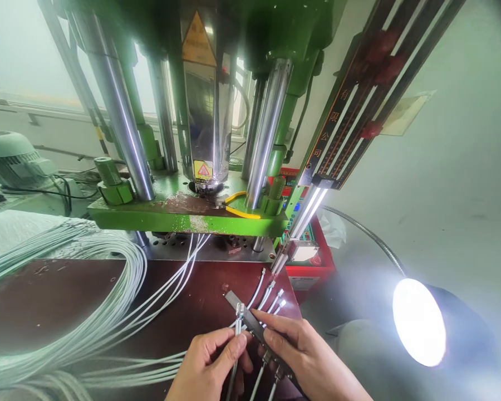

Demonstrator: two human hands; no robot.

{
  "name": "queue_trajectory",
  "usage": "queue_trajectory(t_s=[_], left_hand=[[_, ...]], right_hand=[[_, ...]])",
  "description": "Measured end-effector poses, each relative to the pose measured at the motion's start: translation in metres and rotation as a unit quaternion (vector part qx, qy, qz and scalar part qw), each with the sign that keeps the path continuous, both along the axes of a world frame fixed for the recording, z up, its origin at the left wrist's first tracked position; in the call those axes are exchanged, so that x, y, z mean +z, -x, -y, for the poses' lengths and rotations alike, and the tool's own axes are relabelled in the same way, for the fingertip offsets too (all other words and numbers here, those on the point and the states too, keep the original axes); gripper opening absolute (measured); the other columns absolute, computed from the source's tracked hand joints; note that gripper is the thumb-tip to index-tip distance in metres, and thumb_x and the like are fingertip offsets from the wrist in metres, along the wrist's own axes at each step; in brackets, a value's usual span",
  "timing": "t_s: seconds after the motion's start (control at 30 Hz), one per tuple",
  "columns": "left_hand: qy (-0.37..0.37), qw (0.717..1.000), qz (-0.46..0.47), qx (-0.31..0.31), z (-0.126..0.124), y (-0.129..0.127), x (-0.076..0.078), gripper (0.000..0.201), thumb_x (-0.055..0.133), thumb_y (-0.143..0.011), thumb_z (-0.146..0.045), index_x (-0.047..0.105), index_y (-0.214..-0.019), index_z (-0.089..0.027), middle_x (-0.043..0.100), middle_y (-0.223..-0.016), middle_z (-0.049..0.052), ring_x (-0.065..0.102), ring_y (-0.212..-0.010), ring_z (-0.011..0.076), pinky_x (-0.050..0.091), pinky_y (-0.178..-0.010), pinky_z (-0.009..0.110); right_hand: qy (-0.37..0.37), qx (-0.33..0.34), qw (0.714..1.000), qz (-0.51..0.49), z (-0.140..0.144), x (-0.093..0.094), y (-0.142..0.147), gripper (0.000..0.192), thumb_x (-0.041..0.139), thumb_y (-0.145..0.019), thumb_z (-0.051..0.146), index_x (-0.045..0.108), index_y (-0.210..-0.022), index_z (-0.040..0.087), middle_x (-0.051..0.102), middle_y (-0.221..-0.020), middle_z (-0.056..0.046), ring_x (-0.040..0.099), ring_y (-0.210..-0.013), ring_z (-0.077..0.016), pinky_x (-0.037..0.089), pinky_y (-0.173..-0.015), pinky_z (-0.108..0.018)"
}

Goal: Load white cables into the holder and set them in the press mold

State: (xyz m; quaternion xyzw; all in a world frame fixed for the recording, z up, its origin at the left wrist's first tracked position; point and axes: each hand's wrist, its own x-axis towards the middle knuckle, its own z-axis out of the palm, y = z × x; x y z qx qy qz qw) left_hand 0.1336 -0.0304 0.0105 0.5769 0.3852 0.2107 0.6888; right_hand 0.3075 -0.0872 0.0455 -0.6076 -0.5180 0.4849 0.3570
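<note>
While the left grip (211,359) pinches white cable ends (239,312) between thumb and forefinger, in the head view, their clear-tipped connectors stand up just above its fingertips, right beside a dark metal bar (250,322). Held in the right grip (307,353), thumb and forefinger closed on its near side, the bar slants from beyond the left fingertips down under the right palm. Small fittings (267,356) sit along it between the two grips, with white cables running toward the wearer. Just beyond the right grip, more connector-tipped cables (279,295) fan out over the reddish-brown tabletop (67,301). Left of the left grip lies a large coil of white cable (136,270). Farther ahead of both grips stands a green press (175,221), yellow-handled pliers (242,213) lying on its plate. Well to the right of the right grip, a lamp (420,322) shines.
</note>
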Motion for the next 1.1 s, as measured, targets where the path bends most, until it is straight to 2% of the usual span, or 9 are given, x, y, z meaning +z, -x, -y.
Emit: queue_trajectory(t_s=[0.17, 0.3, 0.37, 0.47, 0.53, 0.7, 0.83, 1.0, 1.1], left_hand=[[0.094, 0.993, 0.07, 0.004, 0.005, -0.001, -0.004, 0.037, 0.053, -0.085, -0.047, 0.054, -0.106, -0.016, 0.061, -0.061, 0.0, 0.037, -0.035, 0.006, 0.023, -0.036, 0.019], [0.141, 0.983, 0.112, 0.021, 0.005, -0.004, -0.006, 0.025, 0.059, -0.082, -0.04, 0.057, -0.091, -0.016, 0.06, -0.065, -0.001, 0.038, -0.033, 0.0032, 0.021, -0.035, 0.018], [0.153, 0.979, 0.122, 0.056, 0.003, -0.005, -0.004, 0.026, 0.06, -0.081, -0.042, 0.057, -0.088, -0.016, 0.06, -0.065, -0.001, 0.036, -0.032, 0.0027, 0.019, -0.035, 0.018], [0.167, 0.965, 0.144, 0.141, 0.002, -0.007, 0.001, 0.034, 0.054, -0.084, -0.05, 0.056, -0.095, -0.018, 0.053, -0.054, -0.004, 0.024, -0.033, 0.0019, 0.011, -0.037, 0.018], [0.189, 0.953, 0.168, 0.166, 0.002, -0.007, 0.004, 0.04, 0.049, -0.085, -0.055, 0.054, -0.102, -0.019, 0.046, -0.047, -0.007, 0.017, -0.035, 0.0025, 0.008, -0.038, 0.019], [0.257, 0.939, 0.207, 0.103, 0.004, -0.004, 0.006, 0.048, 0.041, -0.085, -0.064, 0.048, -0.108, -0.022, 0.042, -0.042, -0.008, 0.011, -0.035, 0.004, 0.007, -0.037, 0.019], [0.268, 0.932, 0.237, 0.054, 0.004, -0.003, 0.004, 0.052, 0.033, -0.086, -0.068, 0.051, -0.104, -0.022, 0.043, -0.041, -0.007, 0.015, -0.033, 0.0043, 0.011, -0.036, 0.019], [0.233, 0.946, 0.219, 0.059, 0.004, -0.002, 0.004, 0.04, 0.052, -0.085, -0.056, 0.059, -0.082, -0.017, 0.041, -0.042, -0.007, 0.023, -0.034, 0.0029, 0.017, -0.036, 0.016], [0.215, 0.946, 0.235, 0.055, 0.004, -0.003, 0.004, 0.037, 0.062, -0.08, -0.053, 0.061, -0.077, -0.016, 0.044, -0.046, -0.007, 0.023, -0.033, 0.0007, 0.02, -0.035, 0.015]], right_hand=[[0.011, -0.031, 0.999, -0.034, -0.001, 0.0, -0.004, 0.046, 0.051, -0.09, 0.046, 0.06, -0.126, 0.019, 0.059, -0.074, 0.001, 0.048, -0.067, -0.013, 0.04, -0.062, -0.023], [0.003, -0.021, 0.998, -0.055, 0.001, 0.0, -0.005, 0.044, 0.048, -0.092, 0.046, 0.059, -0.127, 0.021, 0.057, -0.073, 0.002, 0.044, -0.064, -0.0117, 0.037, -0.059, -0.022], [0.002, -0.023, 0.998, -0.051, 0.002, 0.0, -0.006, 0.044, 0.049, -0.092, 0.047, 0.059, -0.127, 0.022, 0.058, -0.075, 0.002, 0.046, -0.065, -0.0117, 0.038, -0.06, -0.022], [0.009, -0.038, 0.999, -0.036, 0.002, 0.0, -0.006, 0.043, 0.05, -0.091, 0.047, 0.059, -0.127, 0.025, 0.061, -0.079, 0.002, 0.05, -0.069, -0.0124, 0.041, -0.064, -0.022], [0.01, -0.045, 0.999, -0.026, 0.001, 0.0, -0.005, 0.043, 0.049, -0.091, 0.048, 0.058, -0.127, 0.026, 0.062, -0.079, 0.001, 0.051, -0.07, -0.013, 0.042, -0.065, -0.022], [0.012, -0.039, 0.999, -0.032, 0.001, 0.001, -0.005, 0.044, 0.049, -0.091, 0.048, 0.058, -0.128, 0.025, 0.061, -0.079, 0.001, 0.051, -0.069, -0.0131, 0.042, -0.065, -0.023], [-0.007, -0.032, 0.999, -0.018, 0.002, 0.003, -0.005, 0.042, 0.048, -0.092, 0.047, 0.059, -0.127, 0.026, 0.062, -0.078, 0.001, 0.052, -0.07, -0.0137, 0.043, -0.064, -0.023], [-0.007, -0.026, 0.999, -0.018, 0.002, 0.004, -0.004, 0.041, 0.047, -0.093, 0.044, 0.058, -0.128, 0.025, 0.063, -0.08, 0.001, 0.052, -0.07, -0.0141, 0.043, -0.065, -0.023], [-0.015, -0.024, 0.999, -0.018, 0.0, 0.004, -0.003, 0.041, 0.047, -0.093, 0.044, 0.058, -0.128, 0.025, 0.062, -0.079, 0.002, 0.052, -0.069, -0.0138, 0.043, -0.065, -0.023]])
